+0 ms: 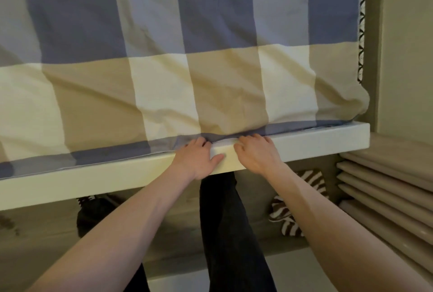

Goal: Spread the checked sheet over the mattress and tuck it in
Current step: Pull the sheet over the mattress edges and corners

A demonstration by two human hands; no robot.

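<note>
**Two hands at the hem, pushing the sheet into the gap**

Most of the view, from 9 o'clock round to 2 o'clock, is the checked sheet [164, 57], spread in blue, tan and cream squares. It lies fairly flat, with soft creases running down toward 6 o'clock. The mattress is hidden under it, and the sheet's near edge sits along the bed frame [93, 179], a pale board slanting from 8 o'clock to 3 o'clock. To my eye the hem is only partly tucked: it disappears behind the board toward 3 o'clock but lies loose on top toward 9 o'clock.

Padded wall panels [386, 186] stack at 4 o'clock. A dark trouser leg [225, 221] stands close against the bed at 6 o'clock, probably so the person can lean in.

Just below centre the left hand [199, 158] has its fingers bent into the fold and its thumb flat on the board, likely as a brace. The right hand [256, 153], just beside it, curls its fingers over the same seam. The fingertips are buried, so I cannot tell whether either hand pinches the cloth or only pushes it.

A striped slipper [285, 219] lies at 5 o'clock. No brand, label or writing can be read anywhere.
</note>
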